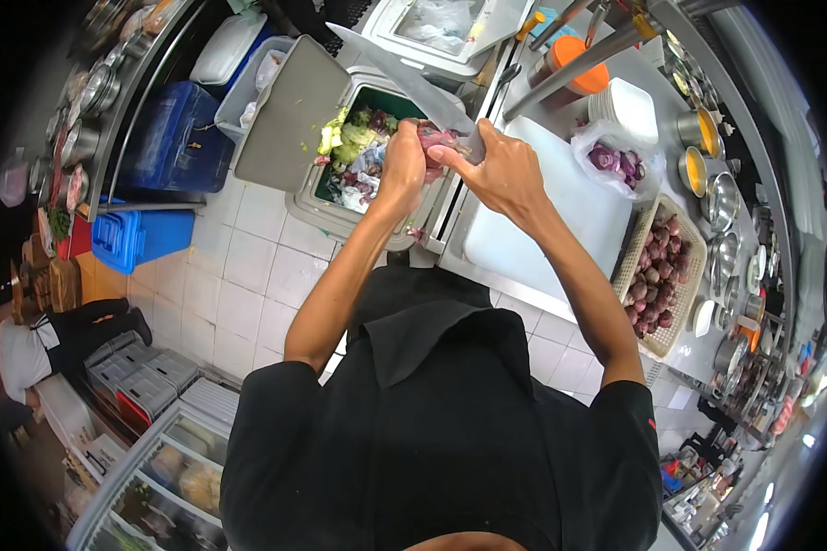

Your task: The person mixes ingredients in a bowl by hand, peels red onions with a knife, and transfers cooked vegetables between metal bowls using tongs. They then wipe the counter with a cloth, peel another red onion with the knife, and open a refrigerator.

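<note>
Black shirt (441, 413) nearest, then white board (551, 207), open bin (340, 223) of scraps and long knife (413, 83).
The right hand (510, 179) closes round the knife's handle, thumb against a reddish-purple piece (439, 140), probably onion, at the bin's right edge; the left hand (402, 170) curls its fingers round the piece's other side, blade just beyond.
</note>
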Action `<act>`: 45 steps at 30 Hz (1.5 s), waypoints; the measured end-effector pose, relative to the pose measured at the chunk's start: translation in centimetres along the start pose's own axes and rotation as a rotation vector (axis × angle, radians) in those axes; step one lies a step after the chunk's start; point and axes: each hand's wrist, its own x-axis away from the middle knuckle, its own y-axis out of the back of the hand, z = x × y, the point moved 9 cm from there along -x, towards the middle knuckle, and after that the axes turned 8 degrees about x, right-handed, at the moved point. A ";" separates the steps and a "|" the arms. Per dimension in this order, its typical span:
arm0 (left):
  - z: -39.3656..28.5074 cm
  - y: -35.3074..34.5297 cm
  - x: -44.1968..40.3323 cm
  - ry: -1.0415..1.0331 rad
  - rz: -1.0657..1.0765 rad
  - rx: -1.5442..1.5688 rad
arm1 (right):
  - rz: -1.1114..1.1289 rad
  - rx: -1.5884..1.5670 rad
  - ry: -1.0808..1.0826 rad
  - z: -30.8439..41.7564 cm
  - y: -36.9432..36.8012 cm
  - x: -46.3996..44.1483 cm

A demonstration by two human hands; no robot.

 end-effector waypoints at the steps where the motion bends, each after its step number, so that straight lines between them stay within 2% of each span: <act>1: 0.1 -0.2 -0.3 0.012 0.086 -0.009 | 0.000 0.001 0.001 -0.2 0.2 -0.2; 3: -0.4 -0.7 0.0 0.021 0.171 -0.016 | 0.134 -0.059 -0.061 -1.0 -0.6 -0.5; 5: -1.6 -2.6 1.0 0.031 0.307 0.173 | 0.105 -0.055 -0.056 -0.5 0.0 -0.5; 6: -1.5 -2.6 0.5 0.025 0.311 0.173 | 0.076 -0.057 -0.056 -0.2 0.4 -0.6; 10: -1.1 -1.5 -0.6 -0.038 0.250 0.321 | 0.006 0.018 -0.125 -0.7 -0.1 -0.9; 12: -0.7 -1.0 -0.8 -0.022 0.185 0.287 | -0.094 0.006 -0.042 -0.3 0.6 -0.8; 16: 0.0 -1.0 -0.6 0.077 0.210 0.238 | -0.137 0.054 0.021 0.2 1.1 -0.5; 19: -0.8 -1.1 0.2 0.037 0.136 0.210 | -0.188 0.105 0.073 0.5 1.6 -0.5; 24: -1.4 -1.5 0.6 0.002 0.166 0.198 | -0.218 0.123 0.095 0.8 1.9 -0.4; 33: -1.9 -1.9 0.6 0.019 0.193 0.128 | -0.068 0.110 0.082 0.4 1.2 -1.0; 41: -1.9 -2.3 0.4 0.087 0.177 0.049 | -0.050 0.085 0.136 1.3 1.5 -1.5; 45: -2.3 -2.0 0.0 -0.015 0.140 0.126 | -0.008 0.020 0.116 1.2 1.0 -2.2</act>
